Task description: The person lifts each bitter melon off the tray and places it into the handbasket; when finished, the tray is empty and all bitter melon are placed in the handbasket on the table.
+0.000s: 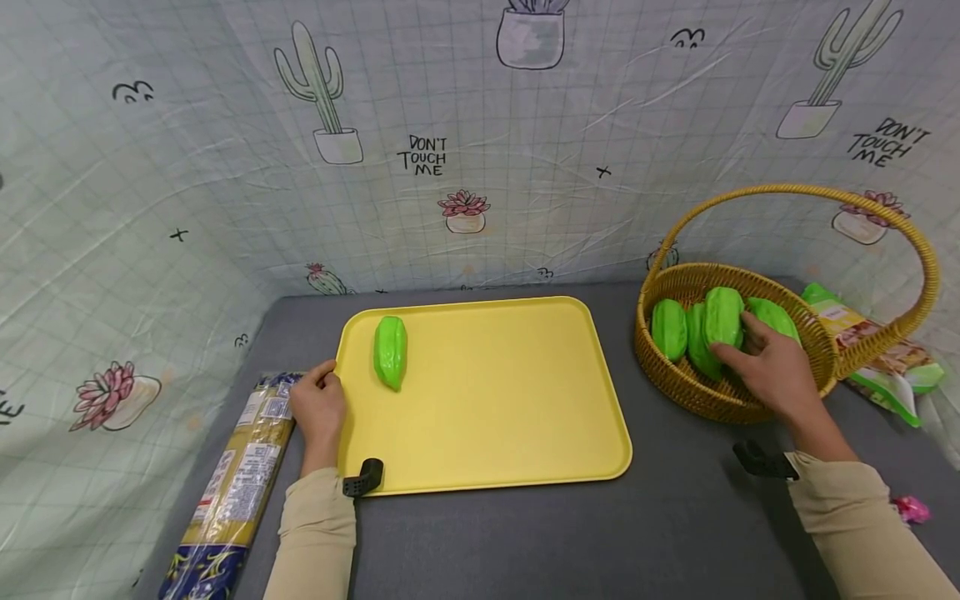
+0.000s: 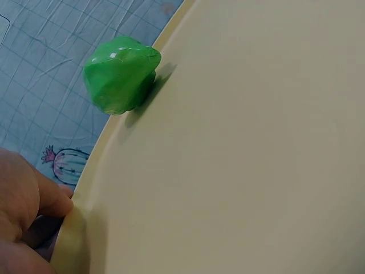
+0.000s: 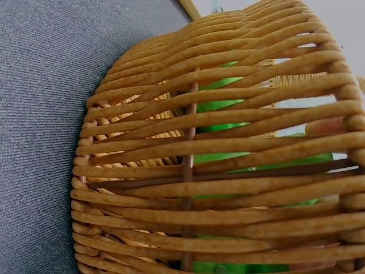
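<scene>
Right hand [image 1: 768, 367] inside the wicker basket [image 1: 678, 379], fingers spread over the green chayotes [image 1: 712, 329] piled there, fingertips touching the tallest one, apparently closing round it, though the wrist view through the weave is too blocked to confirm a firm grip. Long axis of that chayote roughly upright, leaning slightly toward the far wall. Directly ahead of the palm, so nearest by far to the right hand. Left hand [image 1: 318, 406] well apart on the other side, pinching the left rim of the yellow tray [image 1: 487, 433], thumb on the edge. One lone chayote [image 1: 391, 351] already lying on the tray near that left rim, long axis pointing away from the person. Basket just right of the tray on the grey tabletop [image 1: 675, 533].
</scene>
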`<state>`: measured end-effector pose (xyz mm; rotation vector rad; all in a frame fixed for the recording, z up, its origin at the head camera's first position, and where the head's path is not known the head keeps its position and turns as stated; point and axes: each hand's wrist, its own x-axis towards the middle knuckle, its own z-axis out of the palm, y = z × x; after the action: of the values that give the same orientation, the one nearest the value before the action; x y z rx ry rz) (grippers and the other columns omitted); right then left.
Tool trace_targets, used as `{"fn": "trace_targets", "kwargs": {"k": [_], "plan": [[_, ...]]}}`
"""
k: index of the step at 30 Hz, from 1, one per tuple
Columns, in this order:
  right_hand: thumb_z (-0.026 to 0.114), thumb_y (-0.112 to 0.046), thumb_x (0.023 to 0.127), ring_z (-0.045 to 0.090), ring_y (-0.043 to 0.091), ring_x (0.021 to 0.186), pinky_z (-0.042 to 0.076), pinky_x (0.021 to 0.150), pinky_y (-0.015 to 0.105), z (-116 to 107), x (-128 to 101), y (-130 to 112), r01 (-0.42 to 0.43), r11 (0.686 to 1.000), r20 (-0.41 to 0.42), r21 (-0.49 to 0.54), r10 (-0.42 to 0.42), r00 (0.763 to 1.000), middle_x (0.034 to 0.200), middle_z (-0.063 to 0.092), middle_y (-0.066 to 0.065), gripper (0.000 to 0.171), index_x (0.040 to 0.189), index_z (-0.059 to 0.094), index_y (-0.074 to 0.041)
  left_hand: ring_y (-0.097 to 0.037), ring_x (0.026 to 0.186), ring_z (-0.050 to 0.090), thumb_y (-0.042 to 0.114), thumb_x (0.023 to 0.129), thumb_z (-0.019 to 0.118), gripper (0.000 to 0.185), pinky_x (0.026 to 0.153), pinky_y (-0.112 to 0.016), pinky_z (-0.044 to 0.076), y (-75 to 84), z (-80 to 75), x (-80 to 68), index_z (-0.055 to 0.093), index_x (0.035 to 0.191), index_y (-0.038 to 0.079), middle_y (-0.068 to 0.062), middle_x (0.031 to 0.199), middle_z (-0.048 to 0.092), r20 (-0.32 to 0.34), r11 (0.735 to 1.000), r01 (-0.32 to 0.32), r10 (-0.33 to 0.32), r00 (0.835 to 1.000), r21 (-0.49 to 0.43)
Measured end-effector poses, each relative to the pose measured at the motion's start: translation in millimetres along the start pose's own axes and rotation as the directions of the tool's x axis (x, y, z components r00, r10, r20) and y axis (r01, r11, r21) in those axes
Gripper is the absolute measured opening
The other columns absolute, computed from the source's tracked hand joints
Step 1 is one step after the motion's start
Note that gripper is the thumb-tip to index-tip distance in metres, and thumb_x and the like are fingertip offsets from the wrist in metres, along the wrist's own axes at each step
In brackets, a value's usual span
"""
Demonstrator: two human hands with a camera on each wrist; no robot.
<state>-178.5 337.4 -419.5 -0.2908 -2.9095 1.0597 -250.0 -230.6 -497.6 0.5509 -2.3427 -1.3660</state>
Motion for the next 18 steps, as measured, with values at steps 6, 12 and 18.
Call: {"fn": "trace_targets", "kwargs": {"k": [6, 12, 18], "plan": [[0.052, -0.043, 0.105, 0.043, 0.063, 0.128, 0.041, 0.097, 0.071, -0.5, -1.2, -0.5, 0.001, 1.000, -0.051, -0.022, -0.002, 0.999, 0.146, 0.039, 0.046, 0.081, 0.162, 0.014, 0.000, -0.045, 0.112, 0.064, 0.005, 0.104, 0.044, 0.036, 0.091, -0.051, 0.051, 0.1, 0.1, -0.2, 0.068, 0.129, -0.006, -0.030, 0.129, 0.066, 0.001, 1.000, 0.001, -0.001, 1.000, -0.004], [0.049, -0.039, 0.107, 0.046, 0.063, 0.126, 0.043, 0.095, 0.070, -1.8, -6.0, -1.1, 0.018, 0.999, -0.105, -0.037, -0.022, 0.994, 0.149, 0.035, 0.044, 0.076, 0.162, 0.015, 0.002, -0.044, 0.113, 0.064, 0.005, 0.104, 0.045, 0.036, 0.091, -0.050, 0.051, -0.5, 0.1, 0.2, 0.068, 0.130, -0.005, -0.029, 0.129, 0.066, 0.001, 1.000, 0.006, -0.006, 1.000, -0.006], [0.052, -0.035, 0.106, 0.052, 0.063, 0.118, 0.050, 0.080, 0.062, -3.1, -9.4, -5.3, 0.060, 0.997, -0.164, -0.054, -0.068, 0.984, 0.142, 0.042, 0.047, 0.072, 0.161, 0.023, 0.002, -0.043, 0.113, 0.064, 0.005, 0.104, 0.046, 0.035, 0.090, -0.049, 0.051, -2.2, 0.3, 0.9, 0.069, 0.129, -0.003, -0.027, 0.129, 0.067, -0.003, 1.000, 0.009, -0.009, 1.000, -0.007]]}}
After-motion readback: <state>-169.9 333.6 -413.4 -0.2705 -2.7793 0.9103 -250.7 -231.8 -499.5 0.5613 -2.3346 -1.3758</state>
